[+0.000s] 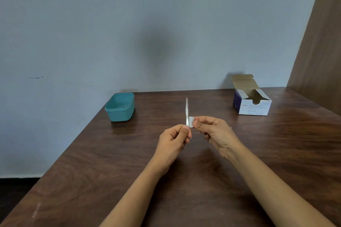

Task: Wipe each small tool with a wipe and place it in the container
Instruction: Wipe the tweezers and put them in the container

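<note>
Both hands are up at frame centre, above the table (110, 171).

Left hand (173, 140): thumb and fingers are curled, pinching the bottom end of the metal tweezers (187, 110). The tweezers stand near upright and stick out above the hand, tips pointing up toward the wall (92, 23).

Right hand (215, 134): fingers are curled, pinching a small white wipe (191, 122) at the fingertips. The wipe is pressed against the right side of the tweezers' lower shaft, just above the left thumb. The two hands are nearly touching there.

Teal container (120, 114): on the table at left of centre, near the far edge, with no lid on. It sits well apart from both hands, up and left of the tweezers. Can't tell what's inside.

Alcohol swab box (254, 108): white and dark blue, on the table at right of centre near the far edge, with the top flap open and standing up. It sits well apart from the right hand, up and right of it.

Both forearms are bare and enter from the bottom of the frame.
</note>
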The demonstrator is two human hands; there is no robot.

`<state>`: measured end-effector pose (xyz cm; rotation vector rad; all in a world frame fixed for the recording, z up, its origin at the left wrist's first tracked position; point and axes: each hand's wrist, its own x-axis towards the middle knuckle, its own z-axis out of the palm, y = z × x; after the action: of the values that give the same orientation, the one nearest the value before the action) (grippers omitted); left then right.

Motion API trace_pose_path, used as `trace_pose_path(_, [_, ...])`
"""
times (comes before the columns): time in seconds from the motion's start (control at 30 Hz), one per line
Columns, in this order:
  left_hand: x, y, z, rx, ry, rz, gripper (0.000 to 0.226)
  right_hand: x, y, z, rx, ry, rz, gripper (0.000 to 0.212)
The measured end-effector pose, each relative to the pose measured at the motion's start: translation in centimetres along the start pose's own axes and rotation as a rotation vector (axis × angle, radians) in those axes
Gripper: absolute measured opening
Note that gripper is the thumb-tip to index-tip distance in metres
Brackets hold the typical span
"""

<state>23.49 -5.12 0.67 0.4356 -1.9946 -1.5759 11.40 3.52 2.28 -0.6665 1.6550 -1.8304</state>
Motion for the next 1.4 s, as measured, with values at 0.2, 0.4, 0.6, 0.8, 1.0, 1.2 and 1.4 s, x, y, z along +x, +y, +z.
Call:
trace_pose_path(0.2, [0.0,-0.1,-0.1,0.019,0.004,0.005,0.032,-0.2,-0.1,0.1,0.006,-0.024,0.007,0.005])
trace_pose_path(0.4, [0.4,-1.0,-0.2,0.162,0.045,0.042,0.034,-0.3,-0.3,0.1,-0.018,-0.054,0.023,0.006])
trace_pose_path(0.6, [0.6,-1.4,-0.2,0.251,0.110,0.101,0.035,-0.2,-0.2,0.0,-0.007,-0.054,0.033,0.006])
trace_pose_path(0.8, [0.8,-1.6,-0.3,0.212,0.104,0.072,0.034,-0.2,-0.1,0.1,-0.025,-0.035,-0.007,0.005])
trace_pose_path(1.0, [0.6,-1.5,0.0,0.261,0.112,0.105,0.034,-0.3,-0.3,0.2,-0.064,-0.003,-0.123,0.013])
trace_pose_path(1.2, [0.4,-1.5,0.0,0.388,0.110,0.200,0.031,-0.2,0.1,0.3,-0.061,0.043,-0.135,0.006])
trace_pose_path(1.4, [0.6,-1.9,-0.1,0.431,0.139,0.240,0.030,-0.3,0.5,0.6,-0.104,-0.010,-0.113,0.008])
